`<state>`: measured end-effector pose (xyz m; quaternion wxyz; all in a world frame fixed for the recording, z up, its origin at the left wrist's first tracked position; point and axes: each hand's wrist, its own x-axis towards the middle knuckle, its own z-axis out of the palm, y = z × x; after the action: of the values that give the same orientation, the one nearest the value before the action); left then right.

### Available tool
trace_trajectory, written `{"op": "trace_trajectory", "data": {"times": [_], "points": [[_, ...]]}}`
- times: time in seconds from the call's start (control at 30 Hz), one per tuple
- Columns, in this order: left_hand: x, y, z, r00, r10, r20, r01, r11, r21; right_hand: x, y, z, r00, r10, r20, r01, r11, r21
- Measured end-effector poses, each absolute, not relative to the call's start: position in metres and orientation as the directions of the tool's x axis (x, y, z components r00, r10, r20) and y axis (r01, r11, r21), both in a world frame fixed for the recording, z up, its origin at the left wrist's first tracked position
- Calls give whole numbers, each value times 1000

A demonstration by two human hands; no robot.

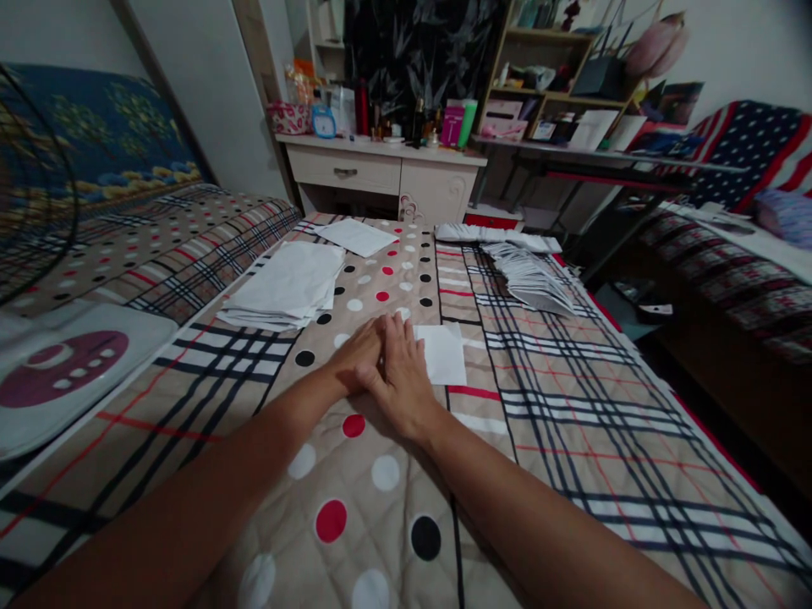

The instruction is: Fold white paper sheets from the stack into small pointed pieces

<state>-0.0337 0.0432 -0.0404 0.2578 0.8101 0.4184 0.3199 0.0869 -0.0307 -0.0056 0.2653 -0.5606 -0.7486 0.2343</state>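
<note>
My left hand [363,348] and my right hand [406,372] meet at the middle of the bedspread. The right hand lies flat with its fingers stretched forward, partly over the left one. Most of my left fingers are hidden behind it. Beside my right fingers a small white folded paper sheet [442,353] lies flat, its left part covered by the hand. Farther left is a stack of larger white paper sheets [288,279], with a single white sheet [357,236] just beyond it. To the right, a fanned row of folded white papers [529,277] rests on the bedspread.
A long white wrapper [498,238] lies beyond the folded papers. At the left edge sits a white plastic package [76,364] with a purple print. The patterned bedspread [571,440] reaches a white dresser [381,173]. A fan guard [38,178] stands at far left.
</note>
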Motion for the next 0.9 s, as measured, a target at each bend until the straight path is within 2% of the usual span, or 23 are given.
{"op": "trace_trajectory", "data": {"times": [0.13, 0.3, 0.4, 0.47, 0.5, 0.6, 0.67, 0.8, 0.9], "points": [[-35, 42, -36, 607, 749, 266, 584, -647, 491, 116, -37, -9, -268, 962, 47, 793, 249, -556], [-40, 37, -25, 656, 720, 226, 607, -681, 410, 160, -43, -13, -284, 956, 75, 916, 294, -272], [-30, 24, -13, 674, 720, 163, 641, -680, 356, 173, -45, -15, -270, 957, 102, 941, 285, -184], [-10, 8, -5, 603, 783, 154, 725, -618, 303, 175, -46, -17, -258, 958, 128, 948, 277, -159], [4, 0, -2, 600, 785, 154, 724, -615, 313, 176, -46, -19, -261, 956, 134, 948, 280, -151], [46, -19, -1, 615, 744, 263, 576, -651, 495, 178, -47, -28, -312, 939, 142, 934, 331, -135], [64, -22, -8, 607, 731, 313, 493, -655, 573, 181, -47, -33, -338, 926, 170, 923, 362, -131], [60, -16, -23, 663, 695, 277, 479, -679, 557, 184, -47, -35, -358, 914, 190, 915, 384, -124], [35, -11, -27, 669, 713, 210, 551, -666, 504, 181, -45, -31, -336, 923, 186, 925, 360, -119]]}}
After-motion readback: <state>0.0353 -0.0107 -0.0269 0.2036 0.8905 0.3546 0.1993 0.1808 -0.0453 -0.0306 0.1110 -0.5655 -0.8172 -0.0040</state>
